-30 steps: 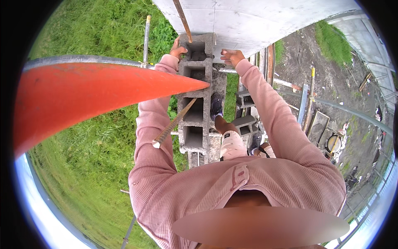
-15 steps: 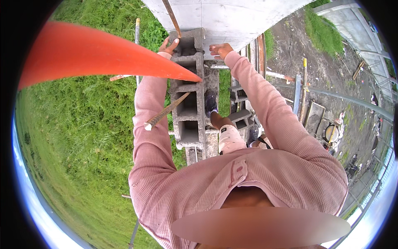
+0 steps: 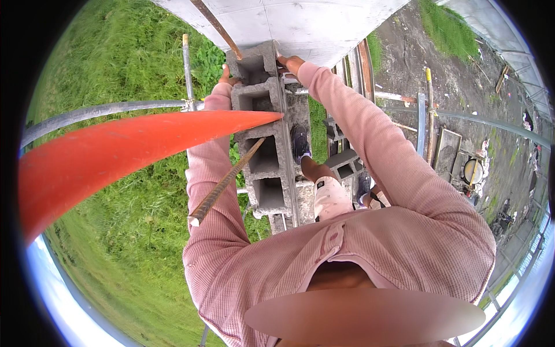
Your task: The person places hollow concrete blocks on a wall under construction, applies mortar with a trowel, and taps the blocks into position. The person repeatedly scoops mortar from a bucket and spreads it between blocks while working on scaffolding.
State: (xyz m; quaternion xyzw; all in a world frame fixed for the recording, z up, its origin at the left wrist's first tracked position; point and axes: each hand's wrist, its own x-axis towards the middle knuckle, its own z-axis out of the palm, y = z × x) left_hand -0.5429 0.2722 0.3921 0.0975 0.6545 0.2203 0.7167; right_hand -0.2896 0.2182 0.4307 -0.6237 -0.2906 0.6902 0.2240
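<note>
The far hollow concrete block stands at the end of a row, against a pale grey wall face. My left hand is on its left side, thumb up and fingers partly hidden. From the right, my right hand grips its other side near the far corner, the fingertips partly out of sight. A steel rebar leans over this block at its far left corner. Nearer me, a second rebar rises out of a cavity in the row of blocks.
A long orange tapering shape crosses from the left to the row. Loose concrete blocks lie right of my foot. Metal pipes stand at left, over grass. The pale wall rises ahead. A round pan-like object lies far right.
My right hand has moved left and now touches the far block. My left hand has slid down its left side, the thumb off the top. The view has shifted slightly.
</note>
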